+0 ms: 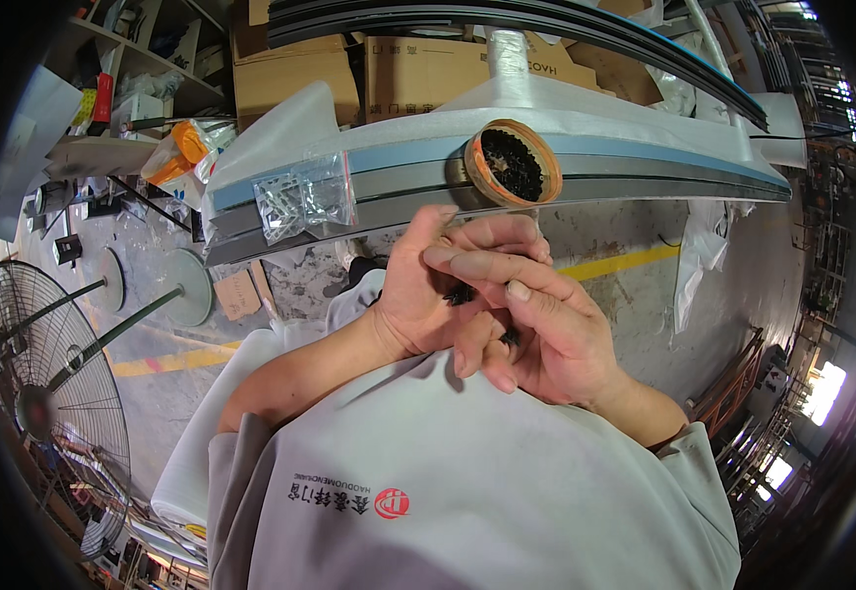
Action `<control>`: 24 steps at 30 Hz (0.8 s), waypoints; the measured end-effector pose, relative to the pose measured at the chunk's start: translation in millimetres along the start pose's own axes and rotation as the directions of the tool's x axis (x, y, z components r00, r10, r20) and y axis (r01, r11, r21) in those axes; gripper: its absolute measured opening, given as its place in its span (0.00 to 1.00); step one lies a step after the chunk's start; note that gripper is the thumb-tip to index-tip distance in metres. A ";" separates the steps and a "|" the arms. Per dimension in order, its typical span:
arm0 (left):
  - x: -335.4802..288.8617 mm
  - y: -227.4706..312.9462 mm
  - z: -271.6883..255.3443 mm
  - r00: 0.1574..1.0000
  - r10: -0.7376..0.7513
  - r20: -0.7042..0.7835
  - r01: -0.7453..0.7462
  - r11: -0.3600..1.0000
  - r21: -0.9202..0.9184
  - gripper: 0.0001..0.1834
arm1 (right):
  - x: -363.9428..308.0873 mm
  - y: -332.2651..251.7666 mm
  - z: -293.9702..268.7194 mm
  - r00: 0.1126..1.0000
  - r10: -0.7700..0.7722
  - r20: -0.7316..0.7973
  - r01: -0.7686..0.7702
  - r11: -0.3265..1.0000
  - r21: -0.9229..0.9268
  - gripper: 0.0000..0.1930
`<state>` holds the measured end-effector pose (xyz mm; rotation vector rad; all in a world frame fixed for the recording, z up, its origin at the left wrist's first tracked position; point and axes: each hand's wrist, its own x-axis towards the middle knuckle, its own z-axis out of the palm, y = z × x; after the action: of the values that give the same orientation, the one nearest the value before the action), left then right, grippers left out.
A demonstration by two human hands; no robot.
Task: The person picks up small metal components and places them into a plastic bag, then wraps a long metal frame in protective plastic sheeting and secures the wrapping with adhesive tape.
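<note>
Both hands are together in front of my chest, just below a round orange-rimmed tub [550,187] filled with small black pieces that look like screws. My left hand [418,280] is cupped, and a little cluster of black screws [459,295] lies against its palm. The fingers of my right hand [566,339] reach across to the left fingers, thumb and forefinger close together. More black screws [510,337] show inside its curled lower fingers. What the touching fingertips pinch, if anything, is hidden.
The tub stands on long grey and blue metal profiles [635,182], beside a clear bag of small metal parts [305,202]. Cardboard boxes [428,74] are behind. A standing fan [49,393] is at left, with a white foam roll [202,442] by my left elbow.
</note>
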<state>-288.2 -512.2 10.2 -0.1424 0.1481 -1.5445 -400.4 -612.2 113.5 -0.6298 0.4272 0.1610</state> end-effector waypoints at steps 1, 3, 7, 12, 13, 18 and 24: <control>0.4 0.1 0.2 1.000 0.002 0.012 -0.002 1.000 0.004 0.41 | -0.1 -0.5 -1.0 1.000 0.017 0.004 -0.017 1.000 0.004 0.25; 0.5 0.4 0.6 1.000 -0.004 0.022 0.004 1.000 -0.005 0.41 | -1.6 1.1 -9.7 0.998 0.042 0.037 -0.043 0.999 0.034 0.25; 0.0 2.7 -5.4 0.999 -0.012 0.034 0.016 0.995 -0.096 0.41 | -2.1 6.3 -10.3 0.997 -0.008 0.082 -0.007 0.983 0.182 0.28; 0.5 6.0 -11.3 0.999 0.009 0.037 -0.005 0.996 -0.090 0.41 | 2.6 1.5 -1.6 0.996 -0.018 0.088 -0.006 0.965 0.263 0.33; 0.9 6.0 -10.9 0.999 0.016 0.048 -0.012 0.996 -0.089 0.41 | 1.9 4.0 -2.8 0.996 -0.037 0.084 0.011 0.957 0.289 0.33; 2.7 7.6 -6.6 0.999 0.041 0.017 -0.039 0.995 -0.088 0.40 | 1.6 11.0 -9.6 0.987 -0.117 0.114 0.078 0.950 0.303 0.36; 5.8 7.4 -8.0 0.997 0.062 0.049 -0.059 0.996 -0.065 0.40 | 1.4 9.5 -9.7 0.988 -0.144 0.054 0.125 0.954 0.271 0.37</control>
<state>-282.3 -517.9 1.0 -0.2256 0.1605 -1.4755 -404.9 -610.4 100.8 -0.3841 0.3263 -0.0044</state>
